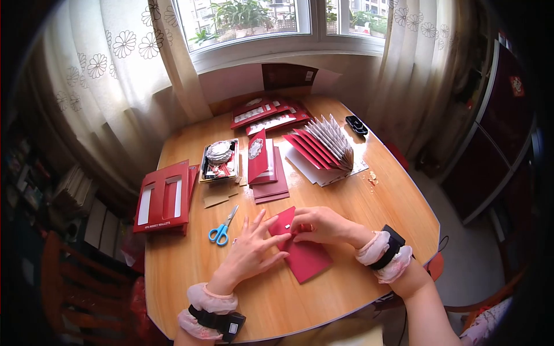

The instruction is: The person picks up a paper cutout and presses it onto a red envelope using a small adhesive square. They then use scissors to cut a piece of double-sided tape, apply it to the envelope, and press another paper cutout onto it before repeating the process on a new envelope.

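A dark red paper wallet (310, 262) lies at a slant on the table in front of me, with a small white square (287, 226) on its upper part. My left hand (249, 247) is open, fingers spread, and its fingertips rest on the wallet's left edge. Over the wallet's upper right side, my right hand (323, 226) is closed in a pinch. Whatever is between those fingertips is hidden. Blue-handled scissors (219, 234) lie just left of my left hand, blades pointing away.
Red money-wallet packs (161, 199) lie at the left edge. Beyond the scissors are a tray (235, 167) of white pieces, red wallets (278, 183) and a fanned stack (323, 150). A black object (356, 125) and crumbs (373, 179) lie right; more packs (266, 117) stand behind.
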Available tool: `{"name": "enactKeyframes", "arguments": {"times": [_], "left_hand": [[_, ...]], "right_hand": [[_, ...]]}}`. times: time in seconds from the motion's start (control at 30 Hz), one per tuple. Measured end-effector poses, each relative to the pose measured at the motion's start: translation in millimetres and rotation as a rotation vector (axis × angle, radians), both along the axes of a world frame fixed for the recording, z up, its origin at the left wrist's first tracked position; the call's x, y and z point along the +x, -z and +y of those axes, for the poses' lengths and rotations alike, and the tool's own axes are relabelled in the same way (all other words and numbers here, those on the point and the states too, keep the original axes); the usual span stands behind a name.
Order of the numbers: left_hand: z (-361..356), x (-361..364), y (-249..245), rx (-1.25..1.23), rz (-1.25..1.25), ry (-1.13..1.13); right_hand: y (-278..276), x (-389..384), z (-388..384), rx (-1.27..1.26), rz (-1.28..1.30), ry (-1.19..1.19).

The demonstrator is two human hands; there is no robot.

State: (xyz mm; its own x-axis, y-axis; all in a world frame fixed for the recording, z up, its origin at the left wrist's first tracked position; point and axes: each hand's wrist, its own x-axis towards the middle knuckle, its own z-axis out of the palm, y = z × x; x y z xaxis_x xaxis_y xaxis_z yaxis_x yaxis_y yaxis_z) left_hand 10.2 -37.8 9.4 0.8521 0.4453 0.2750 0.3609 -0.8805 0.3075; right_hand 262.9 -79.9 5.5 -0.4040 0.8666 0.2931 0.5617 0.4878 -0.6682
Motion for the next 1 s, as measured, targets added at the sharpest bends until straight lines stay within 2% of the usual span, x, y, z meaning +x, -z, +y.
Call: {"name": "enactKeyframes", "arguments": {"times": [0.07, 0.1, 0.13, 0.2, 0.23, 0.3, 0.33, 0.4, 0.43, 0.5, 0.7, 0.83, 0.9, 0.93, 1.0], "left_hand": [[7.7, -2.6, -1.7, 0.047, -0.19, -0.085], [10.7, -6.3, -6.3, 0.029, -0.267, -0.196], [13.4, -13.0, -10.9, 0.031, -0.267, -0.196], [17.2, -27.3, -22.0, -0.13, -0.153, -0.524], [16.0, -32.2, -31.1, -0.13, -0.152, -0.519], [12.7, -40.1, -46.9, -0.427, 0.002, -0.641], [13.7, -42.8, -40.1, -0.427, 0.002, -0.641], [12.1, -47.7, -22.9, -0.107, 0.021, -0.471], [9.3, -47.3, -20.5, -0.108, 0.022, -0.472], [1.2, -41.6, -19.8, -0.012, 0.198, -0.505], [-1.1, -36.8, -18.9, -0.118, 0.191, -0.534], [-5.4, -27.5, -30.8, -0.101, 0.126, -0.576], [-7.8, -22.6, -37.8, -0.268, 0.112, -0.57], [-7.1, -22.0, -37.2, -0.267, 0.112, -0.569], [-3.8, -21.1, -33.4, -0.218, -0.043, -0.477]], "right_hand": [[4.1, -1.1, 0.4, 0.008, -0.109, 0.002], [3.8, -0.8, 0.9, -0.024, -0.093, -0.004], [4.0, -0.6, 1.5, -0.022, -0.092, -0.004], [5.5, -0.3, 0.6, -0.011, -0.092, -0.014], [4.0, -0.3, 0.4, -0.011, -0.092, -0.009], [1.1, -2.0, -0.4, -0.081, -0.103, -0.002], [1.1, -1.8, -0.2, -0.081, -0.103, -0.001], [1.5, -2.3, 0.6, -0.099, -0.107, 0.002], [1.6, -2.8, 0.7, -0.099, -0.106, 0.001], [1.2, -3.5, 0.7, -0.104, -0.114, 0.009], [2.7, -2.8, -0.2, -0.078, -0.095, 0.008], [2.2, -2.8, -1.1, -0.079, -0.089, 0.014], [2.2, -2.4, -1.5, -0.074, -0.088, 0.003], [2.6, -2.2, -1.1, -0.074, -0.088, 0.004], [4.5, -2.2, -0.1, -0.08, -0.088, -0.002]]}}
